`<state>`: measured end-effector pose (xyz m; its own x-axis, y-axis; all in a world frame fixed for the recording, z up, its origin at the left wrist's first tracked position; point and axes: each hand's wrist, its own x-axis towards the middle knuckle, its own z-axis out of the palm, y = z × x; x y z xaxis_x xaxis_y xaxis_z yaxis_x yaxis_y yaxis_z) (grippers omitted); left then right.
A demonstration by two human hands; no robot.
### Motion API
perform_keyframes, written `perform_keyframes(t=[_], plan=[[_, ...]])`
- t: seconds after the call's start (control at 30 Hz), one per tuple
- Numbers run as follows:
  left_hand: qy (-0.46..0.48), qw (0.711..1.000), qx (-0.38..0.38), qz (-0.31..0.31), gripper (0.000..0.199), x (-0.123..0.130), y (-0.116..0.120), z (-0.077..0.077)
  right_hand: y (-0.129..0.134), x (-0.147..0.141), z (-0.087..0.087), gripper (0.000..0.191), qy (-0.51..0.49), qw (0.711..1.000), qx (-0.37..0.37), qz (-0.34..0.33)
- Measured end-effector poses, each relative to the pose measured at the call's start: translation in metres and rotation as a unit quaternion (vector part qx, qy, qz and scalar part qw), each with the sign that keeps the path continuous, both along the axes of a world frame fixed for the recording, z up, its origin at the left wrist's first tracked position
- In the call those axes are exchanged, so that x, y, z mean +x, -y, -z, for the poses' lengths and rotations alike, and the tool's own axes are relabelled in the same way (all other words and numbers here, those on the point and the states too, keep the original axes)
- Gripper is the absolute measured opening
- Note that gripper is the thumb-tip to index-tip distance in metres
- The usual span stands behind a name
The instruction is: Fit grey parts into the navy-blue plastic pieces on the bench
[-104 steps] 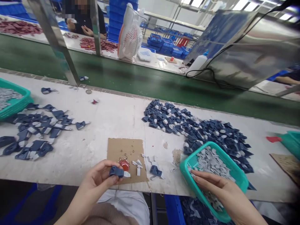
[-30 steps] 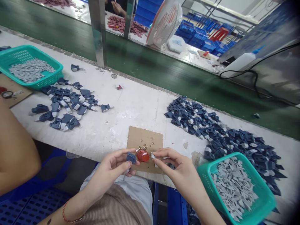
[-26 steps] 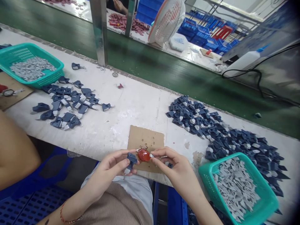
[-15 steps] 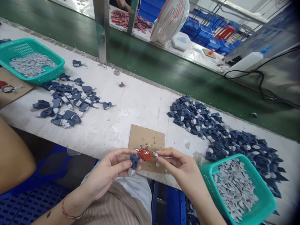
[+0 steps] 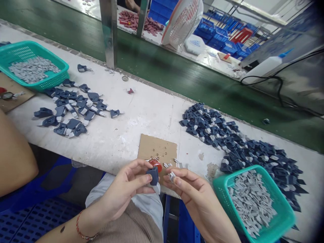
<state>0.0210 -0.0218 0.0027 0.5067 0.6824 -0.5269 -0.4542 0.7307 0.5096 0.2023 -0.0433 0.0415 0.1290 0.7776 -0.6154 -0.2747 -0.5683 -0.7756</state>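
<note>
My left hand pinches a dark blue plastic part with a light grey piece at its lower end. Between the thumb and fingers of my right hand is a small light grey plastic piece, a short gap to the right of the blue part. Just beyond both hands lies a cardboard sheet bearing a glossy red-orange blob, partly covered by my left fingers, and several small drops. A few loose grey pieces rest near the cardboard's right edge.
A green basket of grey pieces stands at the right beside a large heap of blue parts. More blue parts and another green basket are at the left, near another person's arm. A metal post rises behind.
My right hand has come nearer and lower, bringing the small grey piece toward the blue part. My left hand has shifted slightly right and turned the blue part. Loose grey pieces by the cardboard are now uncovered.
</note>
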Motion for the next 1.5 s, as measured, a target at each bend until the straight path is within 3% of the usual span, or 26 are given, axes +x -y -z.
perform_keyframes(t=[0.27,0.5,0.63,0.8,0.97,1.3,1.43,1.5], plan=[[0.042,0.994,0.069,-0.071,0.014,0.013,0.009,0.005,0.006,-0.010,-0.004,0.012,0.088,0.989,0.110,-0.033],[0.049,0.993,0.059,-0.087,0.014,0.014,0.011,0.004,0.009,-0.014,-0.010,0.006,0.128,0.977,0.153,-0.074],[0.080,0.996,-0.018,-0.027,0.017,0.011,0.006,0.003,0.007,-0.009,-0.017,0.005,0.190,0.957,0.197,-0.100],[0.161,0.978,-0.126,0.048,0.022,0.008,0.004,0.005,-0.003,0.005,-0.034,0.007,0.339,0.869,0.273,-0.233],[0.197,0.967,-0.148,0.068,0.015,0.008,0.004,0.006,-0.010,0.012,-0.047,0.004,0.365,0.810,0.290,-0.357],[0.170,0.969,-0.157,0.089,0.017,0.007,0.007,0.011,-0.016,0.009,-0.055,0.006,0.375,0.765,0.290,-0.435],[0.169,0.969,-0.151,0.096,0.018,0.008,0.007,0.014,-0.016,0.011,-0.055,0.013,0.364,0.768,0.280,-0.447],[0.176,0.969,-0.141,0.103,0.015,0.008,0.007,0.015,-0.017,0.011,-0.052,0.015,0.346,0.784,0.267,-0.442]])
